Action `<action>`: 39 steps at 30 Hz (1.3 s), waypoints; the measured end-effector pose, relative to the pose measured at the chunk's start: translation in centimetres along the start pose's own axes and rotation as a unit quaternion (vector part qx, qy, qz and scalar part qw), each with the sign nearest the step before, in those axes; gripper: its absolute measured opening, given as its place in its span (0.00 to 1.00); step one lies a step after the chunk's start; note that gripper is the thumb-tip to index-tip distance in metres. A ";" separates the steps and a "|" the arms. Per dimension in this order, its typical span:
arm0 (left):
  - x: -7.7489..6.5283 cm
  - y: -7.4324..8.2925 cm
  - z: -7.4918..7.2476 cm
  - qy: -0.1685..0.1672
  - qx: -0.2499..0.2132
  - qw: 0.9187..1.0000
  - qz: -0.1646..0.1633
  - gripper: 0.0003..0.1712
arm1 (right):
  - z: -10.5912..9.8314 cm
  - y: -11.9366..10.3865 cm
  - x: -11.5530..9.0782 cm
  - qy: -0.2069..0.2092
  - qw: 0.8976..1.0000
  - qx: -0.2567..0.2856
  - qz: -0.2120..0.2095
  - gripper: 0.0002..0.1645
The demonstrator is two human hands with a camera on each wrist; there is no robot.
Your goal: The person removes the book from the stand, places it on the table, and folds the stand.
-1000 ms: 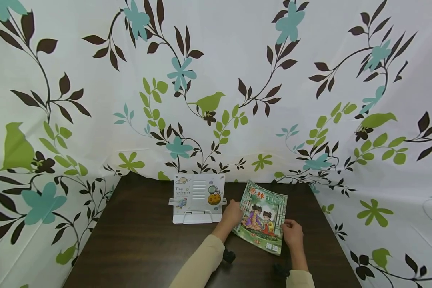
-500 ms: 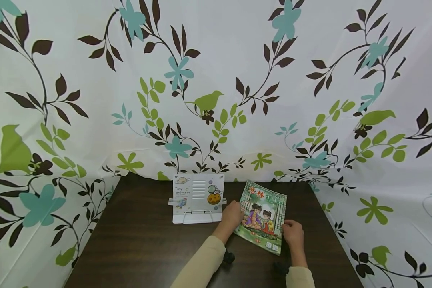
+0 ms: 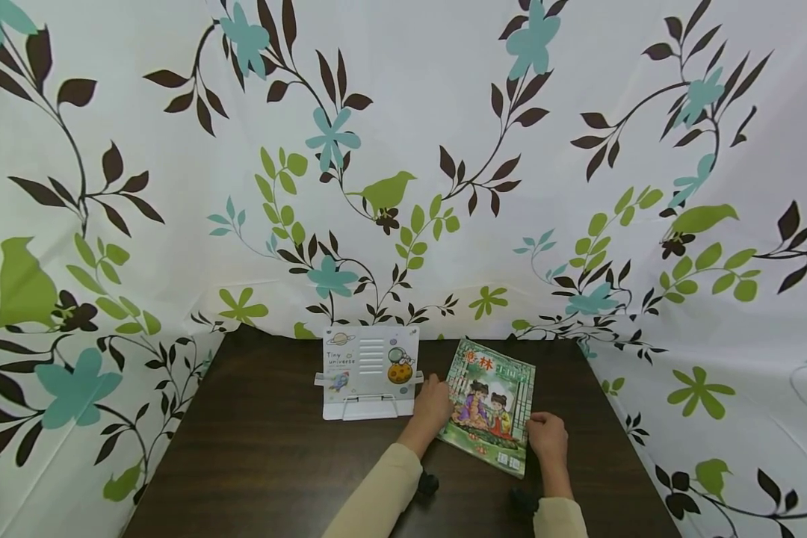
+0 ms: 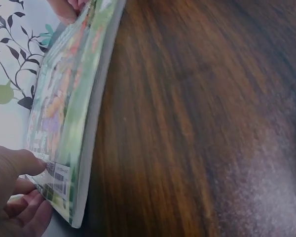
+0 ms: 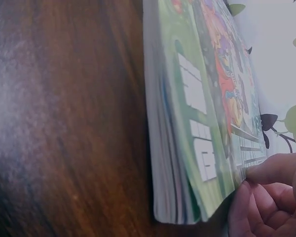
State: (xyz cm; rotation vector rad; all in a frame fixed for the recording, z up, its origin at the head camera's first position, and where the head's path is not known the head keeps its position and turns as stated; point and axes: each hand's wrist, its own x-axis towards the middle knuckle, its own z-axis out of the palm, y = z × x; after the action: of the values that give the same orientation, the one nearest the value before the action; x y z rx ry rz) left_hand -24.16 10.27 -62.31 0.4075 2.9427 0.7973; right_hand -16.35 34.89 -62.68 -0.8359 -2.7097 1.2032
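A magazine (image 3: pixel 487 411) with a green border and two illustrated figures on its cover lies slanted, face up, at the right of the dark table. My left hand (image 3: pixel 433 407) pinches its left edge. In the left wrist view the thumb (image 4: pixel 32 163) presses on the cover near a barcode, with the other fingers below the edge. On the opposite side, my right hand (image 3: pixel 548 437) pinches the right edge between thumb and fingers. The right wrist view shows the page edges (image 5: pixel 167 163) and white label boxes (image 5: pixel 202 153) near the corner.
Left of the magazine stands a white book stand (image 3: pixel 370 373) with space drawings and a wire ledge, close to my left hand. Behind the dark wooden table (image 3: pixel 255 448) hangs a white cloth (image 3: pixel 403 246) printed with leaves, flowers and birds.
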 end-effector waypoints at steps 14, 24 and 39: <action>-0.7 -0.5 0.7 -0.012 0.039 0.999 0.007 0.22 | 0.3 0.3 -0.3 0.011 1.000 -0.008 -0.005 0.21; -1.1 -1.2 -0.9 -0.018 -0.011 1.000 0.010 0.24 | 0.1 -0.3 0.0 -0.014 1.000 -0.011 -0.010 0.26; -1.1 -1.7 -8.6 0.238 -0.011 0.960 0.143 0.18 | 1.0 -4.4 -1.2 -0.040 0.998 -0.023 -0.033 0.32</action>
State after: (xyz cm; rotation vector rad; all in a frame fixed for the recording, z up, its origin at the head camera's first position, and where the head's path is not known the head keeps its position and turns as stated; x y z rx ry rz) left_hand -24.61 4.40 -55.78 0.7507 3.3560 1.0972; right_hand -17.62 31.26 -60.07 -0.7115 -2.8139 1.1915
